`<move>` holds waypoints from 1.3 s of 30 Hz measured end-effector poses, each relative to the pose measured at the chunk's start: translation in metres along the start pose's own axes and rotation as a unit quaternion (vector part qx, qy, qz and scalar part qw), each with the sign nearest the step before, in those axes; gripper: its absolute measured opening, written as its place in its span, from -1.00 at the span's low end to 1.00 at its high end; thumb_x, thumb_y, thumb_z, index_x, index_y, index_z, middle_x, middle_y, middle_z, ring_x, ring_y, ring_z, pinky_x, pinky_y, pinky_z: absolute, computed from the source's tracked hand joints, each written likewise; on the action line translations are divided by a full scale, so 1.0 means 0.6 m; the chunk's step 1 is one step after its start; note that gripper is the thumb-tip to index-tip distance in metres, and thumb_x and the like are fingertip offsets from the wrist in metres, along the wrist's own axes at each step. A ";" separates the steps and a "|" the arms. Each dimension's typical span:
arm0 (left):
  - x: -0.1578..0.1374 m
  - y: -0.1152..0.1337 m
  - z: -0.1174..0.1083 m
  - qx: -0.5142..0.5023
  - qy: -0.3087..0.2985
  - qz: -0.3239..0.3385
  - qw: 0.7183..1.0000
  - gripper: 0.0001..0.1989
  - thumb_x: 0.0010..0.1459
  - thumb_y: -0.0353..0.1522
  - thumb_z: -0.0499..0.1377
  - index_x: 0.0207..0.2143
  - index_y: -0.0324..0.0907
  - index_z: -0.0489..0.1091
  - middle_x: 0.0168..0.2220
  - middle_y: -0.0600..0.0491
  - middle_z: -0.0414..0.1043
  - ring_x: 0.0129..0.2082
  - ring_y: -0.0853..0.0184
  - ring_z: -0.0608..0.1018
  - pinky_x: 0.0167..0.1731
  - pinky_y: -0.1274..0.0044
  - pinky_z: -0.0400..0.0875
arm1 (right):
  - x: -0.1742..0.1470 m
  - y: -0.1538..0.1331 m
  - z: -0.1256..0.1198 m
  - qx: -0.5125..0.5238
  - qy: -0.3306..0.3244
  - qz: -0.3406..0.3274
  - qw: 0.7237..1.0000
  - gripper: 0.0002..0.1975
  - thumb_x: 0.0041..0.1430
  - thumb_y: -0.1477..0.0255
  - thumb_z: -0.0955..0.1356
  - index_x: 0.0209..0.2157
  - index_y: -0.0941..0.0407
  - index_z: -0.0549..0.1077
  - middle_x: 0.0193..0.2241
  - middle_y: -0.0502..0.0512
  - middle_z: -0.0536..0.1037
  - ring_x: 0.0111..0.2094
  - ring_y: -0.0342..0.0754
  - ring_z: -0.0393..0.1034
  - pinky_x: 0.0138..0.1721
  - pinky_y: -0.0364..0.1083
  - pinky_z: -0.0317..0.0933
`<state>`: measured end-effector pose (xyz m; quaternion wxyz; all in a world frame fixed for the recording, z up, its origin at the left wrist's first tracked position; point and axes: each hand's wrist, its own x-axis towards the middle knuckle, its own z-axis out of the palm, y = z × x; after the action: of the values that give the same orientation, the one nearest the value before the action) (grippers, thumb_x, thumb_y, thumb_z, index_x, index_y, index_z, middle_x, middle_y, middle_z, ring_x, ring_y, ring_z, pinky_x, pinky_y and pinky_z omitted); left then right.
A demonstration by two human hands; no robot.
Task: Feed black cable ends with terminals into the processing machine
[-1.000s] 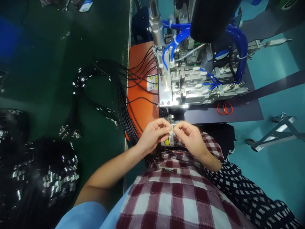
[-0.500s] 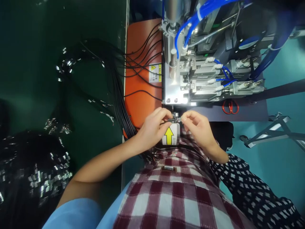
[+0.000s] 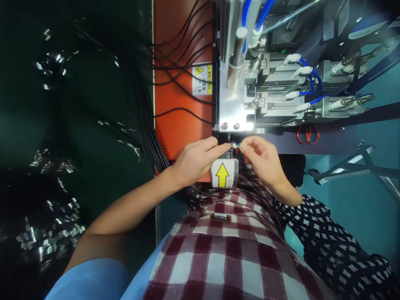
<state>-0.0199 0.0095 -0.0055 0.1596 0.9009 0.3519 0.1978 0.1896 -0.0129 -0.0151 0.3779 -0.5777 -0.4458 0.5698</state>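
Thin coloured wires (image 3: pixel 236 146), with red and blue showing, stick out at the front of the machine. My right hand (image 3: pixel 262 160) pinches their ends between thumb and index finger. From the left, my left hand (image 3: pixel 196 162) reaches in with its index finger stretched along the black cable to where the wires emerge. Its other fingers are curled, and the cable is mostly hidden under them. Just below both hands is a white plate with a yellow arrow (image 3: pixel 222 173). A small metal fixture (image 3: pixel 229 137) sits right behind the fingertips.
The machine's metal block (image 3: pixel 233 112) and cylinders rise behind my hands. Black cables cross the orange panel (image 3: pixel 184 133) to a thick cable bundle (image 3: pixel 142 121) on the left. Red-handled scissors (image 3: pixel 308 135) lie to the right. More cables with shiny ends (image 3: pixel 50 233) lie at far left.
The view has shifted closer to the machine. My left index finger has straightened toward the wires, where it was bent in a pinch on the black cable. Coloured wires now show at my right fingertips.
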 end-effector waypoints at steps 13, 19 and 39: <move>-0.002 0.005 0.001 0.064 -0.027 -0.017 0.997 -0.66 0.37 -0.36 -0.09 -0.03 -0.15 0.46 -0.40 0.01 0.37 -0.44 0.37 0.42 -0.49 0.58 0.30 | -0.001 0.019 0.015 0.023 0.029 -0.001 0.999 -0.80 0.16 0.29 0.39 -0.45 0.07 0.36 -0.67 -0.12 0.31 -0.66 -0.20 0.19 -0.61 -0.15 0.10; -0.001 0.004 0.000 0.069 -0.023 -0.012 0.997 -0.66 0.36 -0.38 -0.08 -0.03 -0.15 0.46 -0.40 0.00 0.37 -0.45 0.36 0.42 -0.50 0.57 0.28 | 0.000 0.017 0.012 0.033 0.017 0.007 0.999 -0.80 0.16 0.29 0.39 -0.44 0.09 0.38 -0.65 -0.11 0.32 -0.64 -0.21 0.19 -0.59 -0.16 0.09; 0.001 0.008 0.001 0.130 -0.025 0.005 0.991 -0.66 0.39 -0.40 -0.12 -0.07 -0.17 0.44 -0.41 0.02 0.38 -0.47 0.38 0.41 -0.53 0.57 0.26 | -0.002 0.041 0.013 -0.052 0.049 -0.066 0.995 -0.85 0.23 0.35 0.35 -0.40 0.08 0.37 -0.54 -0.06 0.34 -0.60 -0.20 0.20 -0.58 -0.15 0.13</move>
<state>-0.0163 0.0063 -0.0039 0.0487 0.9203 0.3660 0.1291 0.1838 -0.0223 -0.0386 0.4056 -0.5929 -0.4931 0.4908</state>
